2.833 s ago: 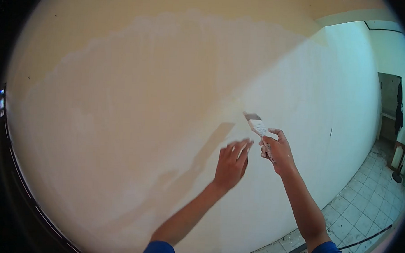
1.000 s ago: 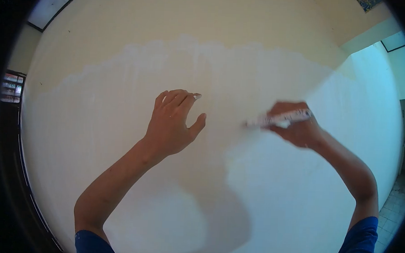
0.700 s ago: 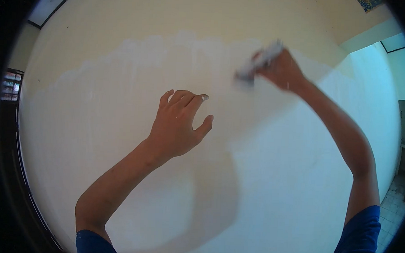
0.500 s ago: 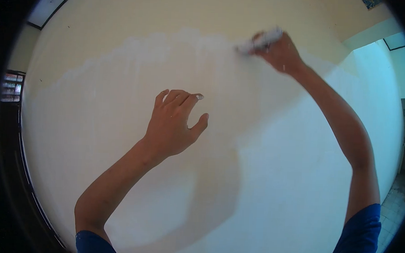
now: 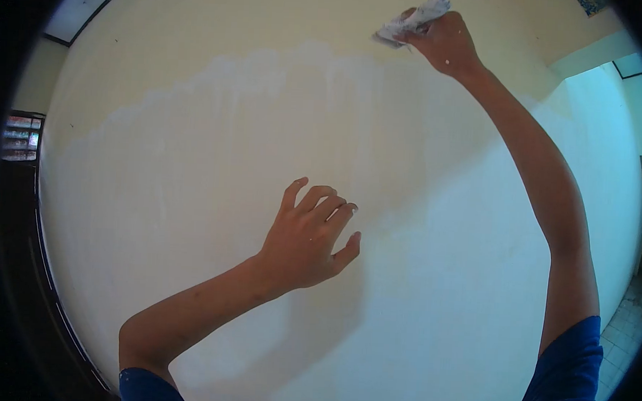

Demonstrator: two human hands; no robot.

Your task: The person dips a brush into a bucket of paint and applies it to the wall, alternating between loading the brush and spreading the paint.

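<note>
My right hand is raised high at the wall and closed around a white-smeared paintbrush. The brush's wide end points left, close to the bare cream part of the wall; whether it touches cannot be told. Lower down, my left hand is held up in front of the wall with its fingers spread and bent, holding nothing. White specks dot both hands. On the wall a whitish wet-looking coat covers the lower area, its ragged upper edge meeting the cream surface above.
A dark door frame with a small barred window stands at the far left. To the right, past the wall's edge, a beam and a passage with a tiled floor show. Shadows of my arms fall on the wall.
My right hand has moved up with the paintbrush, from the coat's upper edge onto the cream area. My left hand has shifted down and right, fingers still spread.
</note>
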